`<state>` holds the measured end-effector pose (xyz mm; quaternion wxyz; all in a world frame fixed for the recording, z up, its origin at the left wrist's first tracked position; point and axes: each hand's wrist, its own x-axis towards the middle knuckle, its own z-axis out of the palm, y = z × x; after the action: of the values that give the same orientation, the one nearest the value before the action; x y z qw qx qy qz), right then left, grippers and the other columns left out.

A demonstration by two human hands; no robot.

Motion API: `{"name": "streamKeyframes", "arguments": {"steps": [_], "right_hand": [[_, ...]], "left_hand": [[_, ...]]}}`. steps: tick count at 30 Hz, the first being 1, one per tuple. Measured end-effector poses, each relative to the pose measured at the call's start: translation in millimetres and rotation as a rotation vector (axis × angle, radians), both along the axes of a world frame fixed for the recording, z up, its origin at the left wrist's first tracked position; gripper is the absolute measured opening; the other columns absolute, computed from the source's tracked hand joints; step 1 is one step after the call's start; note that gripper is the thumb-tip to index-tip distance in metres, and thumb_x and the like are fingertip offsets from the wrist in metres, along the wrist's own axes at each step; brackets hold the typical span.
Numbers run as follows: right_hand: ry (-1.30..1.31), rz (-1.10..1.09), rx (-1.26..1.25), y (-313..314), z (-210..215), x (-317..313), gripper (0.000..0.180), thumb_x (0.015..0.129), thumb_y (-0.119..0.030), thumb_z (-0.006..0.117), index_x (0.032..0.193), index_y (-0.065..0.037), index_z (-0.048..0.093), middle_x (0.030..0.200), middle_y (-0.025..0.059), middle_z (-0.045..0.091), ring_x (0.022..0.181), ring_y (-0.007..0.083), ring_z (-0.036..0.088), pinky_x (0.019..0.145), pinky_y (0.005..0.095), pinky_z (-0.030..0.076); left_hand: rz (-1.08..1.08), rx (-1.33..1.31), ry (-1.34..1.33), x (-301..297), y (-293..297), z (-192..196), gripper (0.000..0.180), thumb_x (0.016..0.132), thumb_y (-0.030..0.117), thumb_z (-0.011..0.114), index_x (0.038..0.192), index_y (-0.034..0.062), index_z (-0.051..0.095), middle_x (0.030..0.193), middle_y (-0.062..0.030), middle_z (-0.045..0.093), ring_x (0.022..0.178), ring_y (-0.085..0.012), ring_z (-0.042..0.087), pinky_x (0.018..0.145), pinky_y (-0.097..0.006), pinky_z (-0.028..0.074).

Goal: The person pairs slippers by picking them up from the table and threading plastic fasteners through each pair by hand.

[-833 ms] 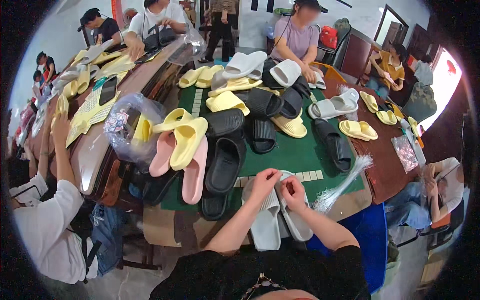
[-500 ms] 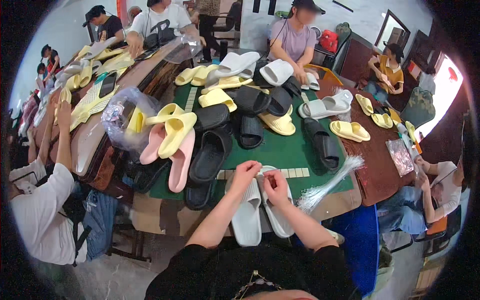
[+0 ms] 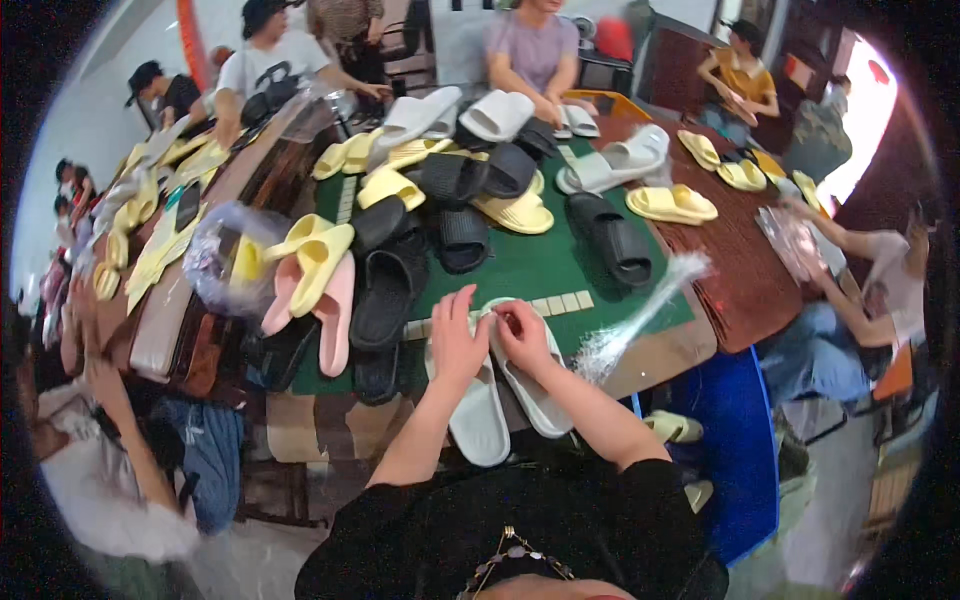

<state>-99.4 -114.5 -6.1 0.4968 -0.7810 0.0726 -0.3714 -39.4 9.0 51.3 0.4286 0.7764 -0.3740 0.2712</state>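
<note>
A pair of pale grey slippers lies at the table's near edge, soles toward me: the left slipper point(image 3: 482, 425) and the right slipper point(image 3: 543, 402). My left hand point(image 3: 458, 342) rests over the front of the left slipper, fingers stretched out and thumb toward the other hand. At the front of the right slipper, my right hand point(image 3: 521, 336) is closed in a pinch; whatever its fingertips hold is too small to make out. Beside it on the right lies a bundle of thin clear plastic strands point(image 3: 640, 320).
Black slippers point(image 3: 390, 290), yellow slippers point(image 3: 318, 262) and a pink slipper point(image 3: 335, 325) pile up left and ahead on the green mat point(image 3: 540, 265). A clear plastic bag point(image 3: 222, 280) sits left. A blue bin point(image 3: 730, 450) stands at right. Several people work around the tables.
My left hand has gone from a pinch to stretched fingers, while my right hand stays pinched at the slipper. The whole view has shifted. At left, a person's arm has moved.
</note>
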Motion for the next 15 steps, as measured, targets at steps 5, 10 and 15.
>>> {"name": "streamKeyframes", "arguments": {"steps": [5,10,15], "right_hand": [[-0.003,0.043,0.154,1.1,0.8,1.2,0.013,0.085,-0.005,0.061,0.097,-0.003,0.063,0.085,0.0044,0.058,0.061,0.0075,0.05,0.055,0.0218,0.042],[0.023,0.01,0.233,0.9,-4.3,5.1,0.014,0.085,-0.008,0.061,0.098,-0.002,0.064,0.08,0.0018,0.058,0.059,0.0048,0.048,0.054,0.0213,0.04],[-0.042,-0.062,0.515,12.7,-4.4,13.9,0.014,0.086,-0.009,0.062,0.1,-0.004,0.064,0.077,-0.0021,0.06,0.062,0.0039,0.048,0.057,0.0209,0.041]], "left_hand": [[-0.213,0.364,0.436,-65.3,54.6,-4.7,0.06,0.082,0.025,0.07,0.132,0.0061,0.045,0.073,-0.0073,0.063,0.066,-0.0285,0.062,0.061,-0.042,0.049],[-0.149,0.406,0.419,-75.5,53.5,-44.0,0.097,0.078,0.042,0.073,0.146,0.0008,0.018,0.099,-0.0236,0.061,0.087,-0.041,0.06,0.077,-0.047,0.048],[-0.041,0.525,0.494,-69.2,31.5,-33.6,0.092,0.077,0.041,0.073,0.142,0.0015,0.022,0.102,-0.0278,0.059,0.086,-0.044,0.061,0.073,-0.049,0.05]]}}
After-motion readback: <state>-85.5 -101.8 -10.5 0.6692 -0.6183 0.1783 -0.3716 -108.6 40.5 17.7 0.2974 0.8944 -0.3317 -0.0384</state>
